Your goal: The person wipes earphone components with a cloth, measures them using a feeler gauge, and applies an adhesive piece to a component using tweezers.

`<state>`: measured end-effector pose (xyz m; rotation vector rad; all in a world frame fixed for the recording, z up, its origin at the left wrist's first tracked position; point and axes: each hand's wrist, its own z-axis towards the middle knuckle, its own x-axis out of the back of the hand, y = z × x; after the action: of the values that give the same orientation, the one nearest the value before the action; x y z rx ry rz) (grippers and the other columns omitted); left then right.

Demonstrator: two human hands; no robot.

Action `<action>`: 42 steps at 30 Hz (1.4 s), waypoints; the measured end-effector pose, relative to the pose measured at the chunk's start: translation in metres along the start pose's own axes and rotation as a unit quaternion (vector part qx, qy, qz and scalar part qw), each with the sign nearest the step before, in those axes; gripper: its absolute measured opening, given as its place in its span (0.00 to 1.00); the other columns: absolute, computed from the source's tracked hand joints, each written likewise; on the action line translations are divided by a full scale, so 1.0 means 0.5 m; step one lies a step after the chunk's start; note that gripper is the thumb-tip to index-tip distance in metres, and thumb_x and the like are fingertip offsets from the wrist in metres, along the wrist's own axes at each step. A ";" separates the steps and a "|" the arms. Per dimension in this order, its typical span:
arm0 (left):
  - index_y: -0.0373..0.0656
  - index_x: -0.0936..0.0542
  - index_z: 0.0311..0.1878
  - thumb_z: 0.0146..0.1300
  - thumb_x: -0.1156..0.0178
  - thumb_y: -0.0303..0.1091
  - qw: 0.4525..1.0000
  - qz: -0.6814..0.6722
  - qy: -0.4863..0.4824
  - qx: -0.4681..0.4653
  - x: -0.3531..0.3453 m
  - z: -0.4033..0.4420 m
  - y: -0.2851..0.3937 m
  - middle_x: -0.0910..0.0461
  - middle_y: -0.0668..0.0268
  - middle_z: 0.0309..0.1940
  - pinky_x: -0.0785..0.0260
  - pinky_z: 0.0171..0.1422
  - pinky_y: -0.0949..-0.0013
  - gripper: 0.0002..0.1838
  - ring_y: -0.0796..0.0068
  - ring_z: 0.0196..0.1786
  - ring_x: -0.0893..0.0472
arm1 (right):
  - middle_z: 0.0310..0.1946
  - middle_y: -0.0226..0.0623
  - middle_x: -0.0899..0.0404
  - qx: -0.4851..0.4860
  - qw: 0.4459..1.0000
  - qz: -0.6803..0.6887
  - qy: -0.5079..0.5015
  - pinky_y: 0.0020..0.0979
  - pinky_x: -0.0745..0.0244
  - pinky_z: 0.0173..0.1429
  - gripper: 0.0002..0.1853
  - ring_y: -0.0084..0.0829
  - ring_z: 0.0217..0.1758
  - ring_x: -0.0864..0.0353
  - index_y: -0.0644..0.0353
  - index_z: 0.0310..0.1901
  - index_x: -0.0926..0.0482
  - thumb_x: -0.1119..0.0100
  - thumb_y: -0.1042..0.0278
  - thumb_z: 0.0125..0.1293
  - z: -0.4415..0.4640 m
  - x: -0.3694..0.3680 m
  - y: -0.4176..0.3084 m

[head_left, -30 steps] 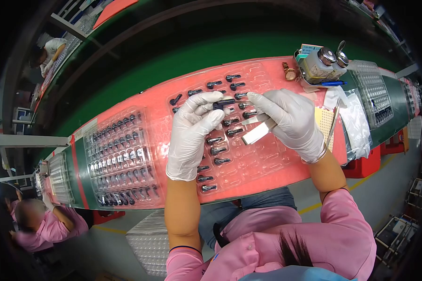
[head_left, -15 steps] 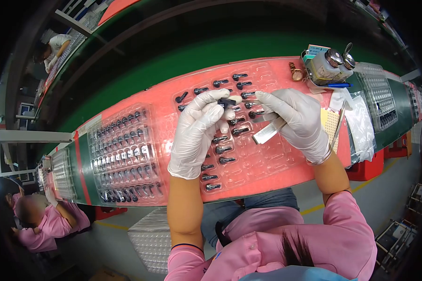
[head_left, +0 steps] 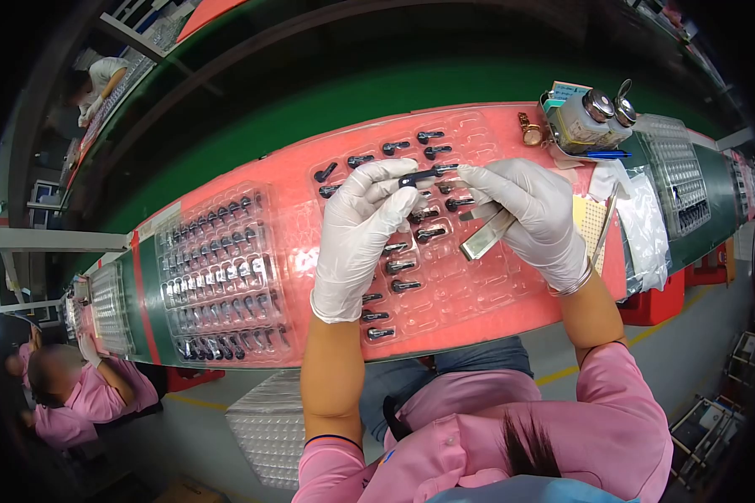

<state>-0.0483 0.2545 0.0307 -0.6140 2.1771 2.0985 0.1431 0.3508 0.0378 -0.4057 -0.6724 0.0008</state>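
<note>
In white gloves, both my hands are raised over a clear plastic tray [head_left: 453,293] on the pink table cover. Between thumb and fingers, my left hand [head_left: 361,222] pinches a dark earbud-shaped part [head_left: 414,178], with a small pale spot at its near end. My right hand [head_left: 533,214] is closed around a flat, shiny metal tool [head_left: 485,238], whose broad end points down to the left. Its thumb and forefinger tips come close to the part's far end; whether they touch it, I cannot tell. Similar dark parts [head_left: 431,234] lie in the tray's pockets below.
To the left lies a second clear tray [head_left: 264,222] with several rows of dark parts. At the back right are dispenser bottles [head_left: 583,117], a blue pen [head_left: 606,154] and a gold watch [head_left: 529,130]. A yellow dotted sheet [head_left: 591,214] and metal tweezers [head_left: 606,226] lie right. Co-workers sit at left.
My left hand has turned the dark part, so it now stretches out toward my right fingers. The metal tool has shifted slightly to the right and tilted.
</note>
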 end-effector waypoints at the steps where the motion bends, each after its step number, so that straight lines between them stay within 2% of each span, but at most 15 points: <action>1: 0.37 0.24 0.57 0.65 0.38 0.29 1.000 0.003 0.005 0.001 -0.001 -0.001 0.001 0.17 0.60 0.46 0.29 0.39 0.79 0.17 0.77 0.43 0.18 | 0.27 0.31 0.22 0.003 1.000 -0.004 -0.001 0.24 0.26 0.28 0.28 0.25 0.26 0.20 0.63 0.50 0.18 0.32 0.77 0.40 0.001 0.000 0.000; 6: 0.39 0.24 0.56 0.63 0.35 0.29 1.000 -0.002 -0.001 0.008 0.007 -0.002 -0.001 0.19 0.65 0.43 0.29 0.44 0.81 0.19 0.81 0.44 0.19 | 0.27 0.31 0.22 0.013 1.000 -0.014 -0.003 0.26 0.27 0.28 0.28 0.26 0.27 0.21 0.62 0.50 0.18 0.31 0.76 0.40 -0.002 -0.003 0.005; 18: 0.38 0.23 0.56 0.63 0.36 0.24 1.000 -0.002 -0.007 0.013 0.004 -0.003 0.001 0.20 0.65 0.43 0.26 0.49 0.78 0.18 0.79 0.46 0.19 | 0.26 0.30 0.22 0.007 1.000 -0.014 0.003 0.26 0.27 0.28 0.30 0.26 0.27 0.21 0.61 0.50 0.18 0.30 0.77 0.37 0.000 -0.006 0.006; 37: 0.38 0.24 0.56 0.64 0.38 0.24 0.999 0.030 -0.028 0.016 0.005 -0.001 0.019 0.18 0.66 0.42 0.27 0.44 0.80 0.17 0.79 0.45 0.18 | 0.26 0.32 0.22 0.021 1.000 -0.005 -0.006 0.26 0.26 0.29 0.29 0.27 0.26 0.21 0.62 0.50 0.17 0.31 0.79 0.38 -0.001 -0.003 0.001; 42: 0.39 0.23 0.56 0.64 0.38 0.25 0.999 0.030 -0.015 0.007 -0.004 -0.102 0.060 0.18 0.66 0.40 0.28 0.41 0.80 0.17 0.80 0.43 0.18 | 0.26 0.32 0.22 0.033 0.998 0.022 -0.044 0.26 0.26 0.30 0.27 0.27 0.26 0.21 0.62 0.49 0.17 0.33 0.80 0.40 -0.005 0.030 -0.067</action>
<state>-0.0444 0.2055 0.0633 -0.5188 2.2190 2.1036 0.1521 0.3210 0.0575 -0.3582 -0.7478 0.0827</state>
